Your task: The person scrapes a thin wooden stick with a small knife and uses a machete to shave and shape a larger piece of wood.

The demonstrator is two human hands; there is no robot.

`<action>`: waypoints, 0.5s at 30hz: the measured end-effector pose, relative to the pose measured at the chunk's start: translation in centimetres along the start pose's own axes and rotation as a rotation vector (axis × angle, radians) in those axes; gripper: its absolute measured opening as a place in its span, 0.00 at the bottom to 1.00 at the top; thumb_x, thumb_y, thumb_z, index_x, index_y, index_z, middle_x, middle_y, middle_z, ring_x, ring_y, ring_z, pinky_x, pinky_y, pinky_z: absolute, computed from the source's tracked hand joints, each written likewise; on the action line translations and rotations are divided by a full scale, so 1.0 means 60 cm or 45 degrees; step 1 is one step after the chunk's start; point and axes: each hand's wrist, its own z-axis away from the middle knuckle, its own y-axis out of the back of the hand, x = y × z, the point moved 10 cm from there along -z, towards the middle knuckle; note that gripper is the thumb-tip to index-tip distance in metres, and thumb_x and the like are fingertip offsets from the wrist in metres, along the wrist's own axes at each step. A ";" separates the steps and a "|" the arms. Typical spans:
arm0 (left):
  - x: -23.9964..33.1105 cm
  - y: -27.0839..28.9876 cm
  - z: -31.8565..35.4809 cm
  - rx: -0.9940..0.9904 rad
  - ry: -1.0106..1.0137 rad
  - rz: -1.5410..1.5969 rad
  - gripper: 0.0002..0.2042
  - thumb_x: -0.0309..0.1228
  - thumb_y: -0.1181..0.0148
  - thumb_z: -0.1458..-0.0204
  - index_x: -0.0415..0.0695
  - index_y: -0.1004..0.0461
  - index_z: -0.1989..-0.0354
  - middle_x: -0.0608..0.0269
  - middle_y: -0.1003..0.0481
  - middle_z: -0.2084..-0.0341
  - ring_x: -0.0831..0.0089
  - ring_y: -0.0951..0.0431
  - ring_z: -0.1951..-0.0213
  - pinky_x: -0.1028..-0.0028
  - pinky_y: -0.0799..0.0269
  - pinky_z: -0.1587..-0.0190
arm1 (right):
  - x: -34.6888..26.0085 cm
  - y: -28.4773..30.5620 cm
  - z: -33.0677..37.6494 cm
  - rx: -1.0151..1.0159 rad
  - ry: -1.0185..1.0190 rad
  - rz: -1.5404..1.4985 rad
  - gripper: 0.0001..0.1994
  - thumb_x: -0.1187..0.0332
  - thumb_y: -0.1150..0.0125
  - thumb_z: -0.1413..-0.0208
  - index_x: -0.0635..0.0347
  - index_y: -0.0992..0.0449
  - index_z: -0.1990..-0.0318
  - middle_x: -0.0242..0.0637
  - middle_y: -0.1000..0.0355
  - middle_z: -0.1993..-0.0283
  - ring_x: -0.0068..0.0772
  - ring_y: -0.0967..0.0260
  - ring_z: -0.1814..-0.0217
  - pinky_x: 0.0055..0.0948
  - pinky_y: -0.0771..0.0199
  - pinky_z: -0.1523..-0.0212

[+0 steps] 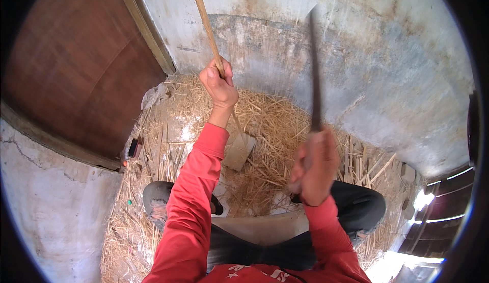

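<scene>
My left hand is closed round a thin wooden stick, which slants up and leftward past the top of the view. Below the fist, the stick's lower part runs down toward a pale flat block on the floor. In my right hand is the handle of a large knife with a long dark blade. The blade points upward, a good way right of the stick and apart from it. My right hand and the knife are slightly blurred.
Straw and wood shavings cover the floor around the block. A stained wall curves ahead and right; a brown door stands at left. Loose sticks lie by the wall, and a small dark object near the door.
</scene>
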 end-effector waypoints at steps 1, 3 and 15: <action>-0.001 0.002 -0.002 0.028 0.001 0.002 0.37 0.69 0.61 0.40 0.43 0.35 0.78 0.73 0.42 0.87 0.83 0.47 0.85 0.78 0.56 0.81 | -0.051 -0.004 -0.002 0.073 0.143 -0.116 0.22 0.49 0.51 0.28 0.59 0.32 0.42 0.31 0.35 0.75 0.19 0.41 0.87 0.24 0.36 0.89; -0.006 0.000 0.006 0.048 0.034 0.013 0.37 0.69 0.60 0.40 0.43 0.35 0.79 0.72 0.41 0.87 0.83 0.47 0.85 0.78 0.56 0.81 | -0.064 -0.007 0.009 0.079 0.252 -0.380 0.20 0.49 0.55 0.27 0.59 0.31 0.49 0.31 0.35 0.76 0.19 0.41 0.86 0.26 0.36 0.87; 0.001 -0.013 -0.015 0.076 -0.055 -0.152 0.37 0.68 0.63 0.39 0.43 0.35 0.82 0.72 0.42 0.88 0.83 0.46 0.86 0.78 0.55 0.81 | 0.127 -0.016 0.065 -0.308 -0.439 0.206 0.18 0.53 0.45 0.29 0.57 0.32 0.44 0.28 0.34 0.75 0.17 0.41 0.86 0.23 0.41 0.88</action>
